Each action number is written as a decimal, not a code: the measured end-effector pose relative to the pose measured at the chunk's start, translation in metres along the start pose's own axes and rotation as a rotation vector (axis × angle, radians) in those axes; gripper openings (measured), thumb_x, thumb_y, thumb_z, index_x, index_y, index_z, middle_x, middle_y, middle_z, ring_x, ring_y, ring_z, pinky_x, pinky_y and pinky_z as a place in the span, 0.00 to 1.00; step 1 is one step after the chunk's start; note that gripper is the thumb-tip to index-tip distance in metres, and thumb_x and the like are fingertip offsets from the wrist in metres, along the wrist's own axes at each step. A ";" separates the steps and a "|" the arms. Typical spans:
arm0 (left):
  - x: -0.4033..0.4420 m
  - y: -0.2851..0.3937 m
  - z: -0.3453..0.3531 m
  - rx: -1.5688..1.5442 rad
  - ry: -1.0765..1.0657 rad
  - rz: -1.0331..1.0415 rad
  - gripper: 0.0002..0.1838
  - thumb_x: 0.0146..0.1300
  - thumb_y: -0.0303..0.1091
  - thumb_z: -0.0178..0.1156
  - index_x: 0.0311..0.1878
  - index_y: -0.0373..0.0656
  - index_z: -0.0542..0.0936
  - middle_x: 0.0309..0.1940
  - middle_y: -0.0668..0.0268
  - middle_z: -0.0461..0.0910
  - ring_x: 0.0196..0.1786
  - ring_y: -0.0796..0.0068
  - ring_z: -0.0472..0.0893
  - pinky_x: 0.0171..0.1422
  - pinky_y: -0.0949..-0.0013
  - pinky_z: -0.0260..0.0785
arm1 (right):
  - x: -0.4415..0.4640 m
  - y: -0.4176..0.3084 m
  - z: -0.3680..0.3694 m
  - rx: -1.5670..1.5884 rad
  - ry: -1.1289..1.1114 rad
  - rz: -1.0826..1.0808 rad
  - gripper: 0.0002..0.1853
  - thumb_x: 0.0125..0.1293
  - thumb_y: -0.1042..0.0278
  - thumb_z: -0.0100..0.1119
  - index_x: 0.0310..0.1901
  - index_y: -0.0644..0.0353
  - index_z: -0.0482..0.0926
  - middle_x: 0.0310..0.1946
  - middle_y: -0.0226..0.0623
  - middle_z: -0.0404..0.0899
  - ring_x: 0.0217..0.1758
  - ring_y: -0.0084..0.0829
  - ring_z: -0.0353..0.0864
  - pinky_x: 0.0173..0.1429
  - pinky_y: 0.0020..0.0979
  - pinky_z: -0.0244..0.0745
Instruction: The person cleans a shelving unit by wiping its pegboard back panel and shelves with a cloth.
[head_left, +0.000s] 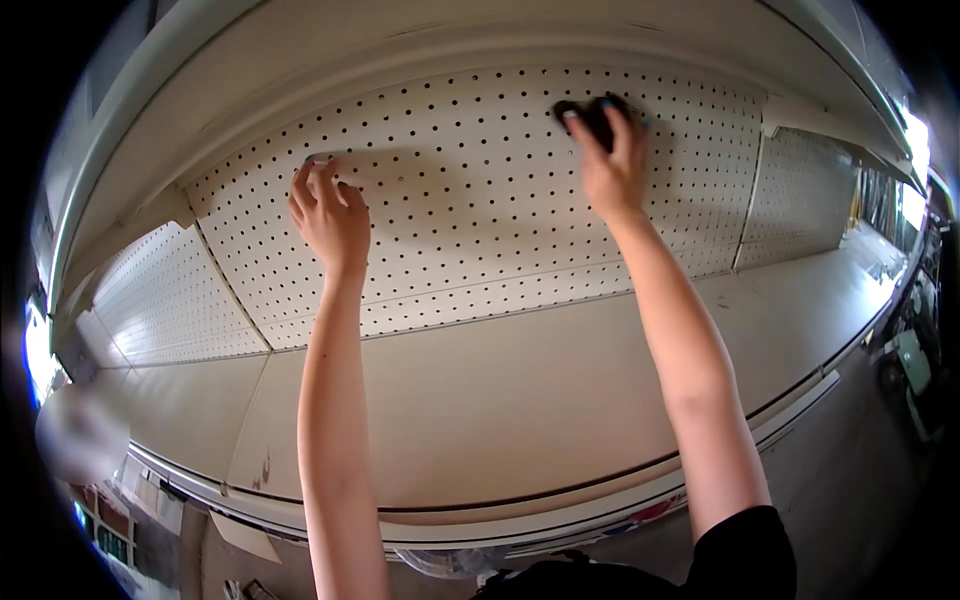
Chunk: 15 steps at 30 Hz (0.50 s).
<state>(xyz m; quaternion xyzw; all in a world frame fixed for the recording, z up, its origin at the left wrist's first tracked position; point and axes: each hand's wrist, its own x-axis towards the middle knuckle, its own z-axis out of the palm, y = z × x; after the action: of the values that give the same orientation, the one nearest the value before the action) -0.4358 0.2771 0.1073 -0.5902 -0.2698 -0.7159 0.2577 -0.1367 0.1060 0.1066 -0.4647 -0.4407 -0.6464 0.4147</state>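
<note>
My right hand (617, 180) grips a small black pad (588, 117) against the upper right of a cream pegboard back panel (480, 190). Motion blurs the pad, so I cannot tell if it is a sponge or a folded cloth. To the left, my left hand (333, 222) is raised at the same pegboard with its fingers bent and apart. Its fingertips are near or on the panel; contact is hard to judge. Nothing clear shows in that hand, though a pale patch lies beside the fingers.
Below the pegboard runs a wide cream shelf (500, 400) with dark scuffs. An upper shelf (480, 40) overhangs my hands, held by brackets (815, 125) at the sides. Further pegboard bays continue left and right. A blurred round shape (83, 433) stands at the far left.
</note>
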 end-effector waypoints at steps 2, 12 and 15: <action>0.001 0.024 0.010 -0.042 0.028 0.000 0.17 0.54 0.26 0.54 0.48 0.51 0.77 0.56 0.58 0.71 0.56 0.54 0.71 0.60 0.54 0.63 | -0.006 0.018 -0.008 -0.088 0.031 0.169 0.29 0.55 0.76 0.58 0.57 0.31 0.75 0.61 0.38 0.63 0.63 0.55 0.62 0.67 0.58 0.59; -0.025 0.119 0.036 -0.098 -0.030 0.035 0.27 0.57 0.29 0.50 0.63 0.47 0.70 0.67 0.52 0.63 0.69 0.47 0.61 0.70 0.45 0.51 | -0.011 -0.020 -0.001 0.017 0.120 0.306 0.24 0.53 0.76 0.58 0.54 0.44 0.78 0.59 0.42 0.65 0.62 0.60 0.62 0.66 0.61 0.57; -0.031 0.115 0.039 -0.096 -0.067 0.051 0.29 0.57 0.29 0.50 0.65 0.47 0.68 0.69 0.52 0.60 0.71 0.48 0.59 0.72 0.44 0.48 | -0.019 -0.059 0.005 0.234 0.069 0.045 0.16 0.55 0.71 0.59 0.46 0.46 0.82 0.55 0.39 0.71 0.60 0.55 0.67 0.65 0.59 0.60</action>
<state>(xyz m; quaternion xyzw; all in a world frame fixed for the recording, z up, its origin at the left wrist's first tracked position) -0.3235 0.2224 0.0925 -0.6322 -0.2285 -0.7010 0.2380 -0.1868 0.1294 0.0780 -0.4003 -0.4881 -0.5967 0.4954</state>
